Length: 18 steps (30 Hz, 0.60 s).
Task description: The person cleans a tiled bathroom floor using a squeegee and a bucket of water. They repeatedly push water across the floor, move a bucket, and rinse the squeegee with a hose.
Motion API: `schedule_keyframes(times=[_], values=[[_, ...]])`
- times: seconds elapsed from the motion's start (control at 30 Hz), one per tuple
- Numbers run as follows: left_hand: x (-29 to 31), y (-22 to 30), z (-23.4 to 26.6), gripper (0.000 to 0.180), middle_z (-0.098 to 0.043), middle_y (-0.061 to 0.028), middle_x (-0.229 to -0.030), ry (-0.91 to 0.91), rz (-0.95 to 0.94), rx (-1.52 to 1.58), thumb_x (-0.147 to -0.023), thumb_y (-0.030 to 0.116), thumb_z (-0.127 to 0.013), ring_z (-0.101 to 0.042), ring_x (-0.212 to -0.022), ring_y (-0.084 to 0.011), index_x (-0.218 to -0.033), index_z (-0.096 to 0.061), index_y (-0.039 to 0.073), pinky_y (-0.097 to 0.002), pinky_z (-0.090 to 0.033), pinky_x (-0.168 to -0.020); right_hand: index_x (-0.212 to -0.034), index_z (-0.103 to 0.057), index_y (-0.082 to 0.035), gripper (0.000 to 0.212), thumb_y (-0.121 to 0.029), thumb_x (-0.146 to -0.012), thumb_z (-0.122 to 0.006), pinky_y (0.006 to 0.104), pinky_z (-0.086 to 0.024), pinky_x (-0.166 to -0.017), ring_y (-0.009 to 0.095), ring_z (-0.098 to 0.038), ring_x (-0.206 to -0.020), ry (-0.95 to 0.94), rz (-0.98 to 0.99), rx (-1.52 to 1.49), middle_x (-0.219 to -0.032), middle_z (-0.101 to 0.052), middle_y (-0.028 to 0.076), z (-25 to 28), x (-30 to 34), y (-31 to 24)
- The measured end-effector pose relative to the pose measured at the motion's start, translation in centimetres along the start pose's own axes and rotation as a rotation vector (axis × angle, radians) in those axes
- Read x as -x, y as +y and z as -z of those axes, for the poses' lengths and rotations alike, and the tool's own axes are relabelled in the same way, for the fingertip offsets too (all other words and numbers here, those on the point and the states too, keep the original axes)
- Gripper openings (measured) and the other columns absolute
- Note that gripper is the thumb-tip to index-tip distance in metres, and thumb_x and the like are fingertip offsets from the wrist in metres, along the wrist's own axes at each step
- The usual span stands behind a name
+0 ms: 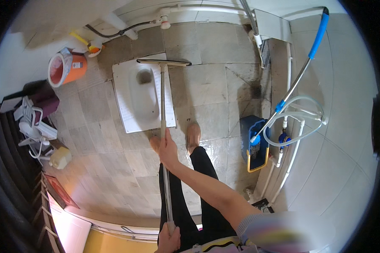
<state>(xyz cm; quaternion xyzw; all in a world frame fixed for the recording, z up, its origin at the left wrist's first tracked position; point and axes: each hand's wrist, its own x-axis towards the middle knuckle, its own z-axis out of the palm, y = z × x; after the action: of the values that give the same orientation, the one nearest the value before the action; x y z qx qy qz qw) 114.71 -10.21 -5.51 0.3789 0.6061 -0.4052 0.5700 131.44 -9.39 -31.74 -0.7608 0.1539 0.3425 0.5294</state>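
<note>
A floor point(211, 84) of grey-beige tiles, matt and streaked, with a wet-looking shine near the person's feet, meets smooth white tiled walls point(346, 105).

A blue-gripped metal pole point(297, 80) slants down on the right, its lower end in a bucket.

A long-handled squeegee point(163, 101) runs from the person's body, between the legs, out over a white squat toilet point(124, 88) set in the floor. Its slim, straight shaft is a metal tube with pale sleeves; the wide, thin crossbar forms a T across the toilet's far end and reaches past its right edge. Whether the bar touches down is hard to tell. It looks light and stiff, perhaps slippery if wet; two spaced holds on the shaft should steady it best.

The toilet is glossy, with a long rounded basin and ribbed sides.

The dark blue bucket point(245, 126) with a yellow handle stands right; an orange round bin point(77, 67) stands far left.

The right hand point(169, 150) is closed round the middle of the shaft. The left hand point(169, 241) wraps its near end; the lower edge cuts off part of it.
</note>
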Motion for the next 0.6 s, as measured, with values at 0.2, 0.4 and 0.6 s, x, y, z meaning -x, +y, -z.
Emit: schedule_keyframes(times=[0.2,0.4,0.6], values=[[-6.6,6.1,-1.7,0.022,-0.06,-0.0174,-0.068,0.003,-0.525,-0.456,-0.088,0.021,-0.056,-0.062,-0.059,-0.0305,-0.093,-0.047,0.001,-0.0391,-0.047,-0.052,-0.139,-0.036,-0.009,0.048,-0.016,-0.093,-0.045,0.0281,-0.04,-0.041,0.011,-0.048,-0.046,0.188,-0.058,-0.344,-0.059,-0.051,0.004,7.5,-8.7,-2.7],[-14.6,18.2,-10.0,0.03,-0.061,-0.0232,-0.076,-0.087,-0.888,-0.647,-0.091,0.025,-0.053,-0.061,-0.071,-0.0428,-0.104,-0.046,-0.001,-0.0457,-0.047,-0.058,-0.14,-0.032,-0.015,0.048,-0.012,-0.093,-0.041,0.0328,-0.042,-0.039,0.021,-0.051,-0.046,0.418,-0.126,-0.174,-0.067,-0.052,0.008,22.4,-23.8,-3.3],[-11.5,22.1,-0.7,0.028,-0.061,-0.0247,-0.076,-0.021,-0.667,-0.752,-0.089,0.022,-0.054,-0.06,-0.075,-0.0435,-0.11,-0.051,0.004,-0.0471,-0.047,-0.065,-0.139,-0.028,-0.004,0.061,-0.019,-0.087,-0.055,0.0364,-0.05,-0.059,0.024,-0.064,-0.072,0.305,-0.284,0.318,-0.086,-0.064,0.009,13.3,-23.6,-3.2]])
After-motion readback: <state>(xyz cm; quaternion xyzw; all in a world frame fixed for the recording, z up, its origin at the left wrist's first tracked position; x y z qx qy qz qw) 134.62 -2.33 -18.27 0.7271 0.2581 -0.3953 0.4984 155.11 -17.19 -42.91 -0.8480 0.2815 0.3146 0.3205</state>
